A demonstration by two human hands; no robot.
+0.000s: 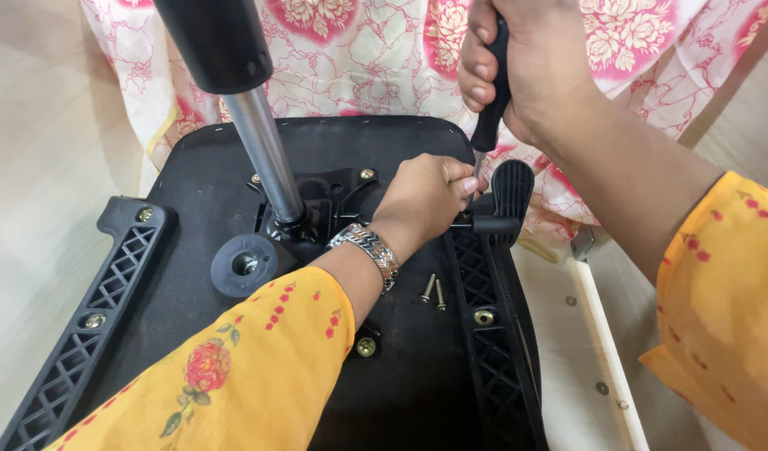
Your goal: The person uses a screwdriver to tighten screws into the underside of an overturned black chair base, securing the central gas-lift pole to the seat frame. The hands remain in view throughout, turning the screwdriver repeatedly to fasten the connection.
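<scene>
An upturned black office chair seat (401, 392) lies in front of me, its gas cylinder (263, 142) rising from the central mechanism (317, 209). My right hand (526, 75) grips a black-handled screwdriver (492, 100) held upright, its tip pointing down at the right side of the seat. My left hand (426, 196) has its fingers closed around the screwdriver shaft or a screw near the tip, next to the black paddle lever (511, 188). Two loose screws (434, 291) lie on the seat just below my left wrist.
Black lattice armrest brackets sit on both sides, the left bracket (92, 309) and the right bracket (492, 351), fastened with brass screws. A round knob (244, 265) sits beside the mechanism. Pink floral cloth (376, 50) lies beyond the seat. A white panel edge (605, 334) runs along the right.
</scene>
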